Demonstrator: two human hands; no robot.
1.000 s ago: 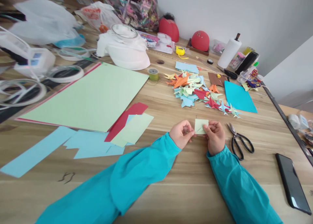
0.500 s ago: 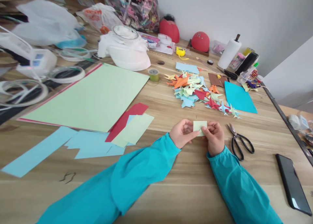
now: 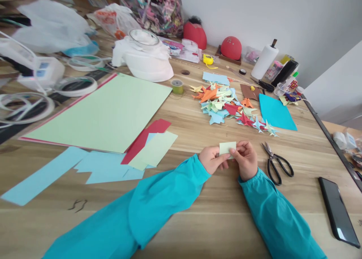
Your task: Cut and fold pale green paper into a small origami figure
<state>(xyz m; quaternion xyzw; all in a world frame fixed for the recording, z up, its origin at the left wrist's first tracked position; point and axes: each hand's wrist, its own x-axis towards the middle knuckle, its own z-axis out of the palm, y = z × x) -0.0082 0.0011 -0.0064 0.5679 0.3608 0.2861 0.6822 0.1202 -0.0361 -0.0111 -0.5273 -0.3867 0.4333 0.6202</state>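
A small pale green piece of paper (image 3: 226,147) is held up between my two hands, just above the wooden table (image 3: 181,229). My left hand (image 3: 212,160) pinches its lower left part, thumb in front. My right hand (image 3: 245,159) grips the right side, thumb pressed on the lower right corner; the fingers behind the paper are partly hidden. Black-handled scissors (image 3: 276,163) lie right of my right hand with their tips slightly apart. Beyond my hands is a pile of folded paper cranes (image 3: 217,100) in orange, green, blue and red.
At left lie a large green sheet (image 3: 104,112), blue paper strips (image 3: 45,176) and a red paper piece (image 3: 145,140). A phone (image 3: 338,210) rests at the right. A thread spool (image 3: 177,87), a tape measure (image 3: 208,60) and a turquoise sheet (image 3: 277,112) sit farther back.
The green paper has shifted slightly left and turned a little in my hands. My left hand's fingers now show below the paper. The other things stay in place.
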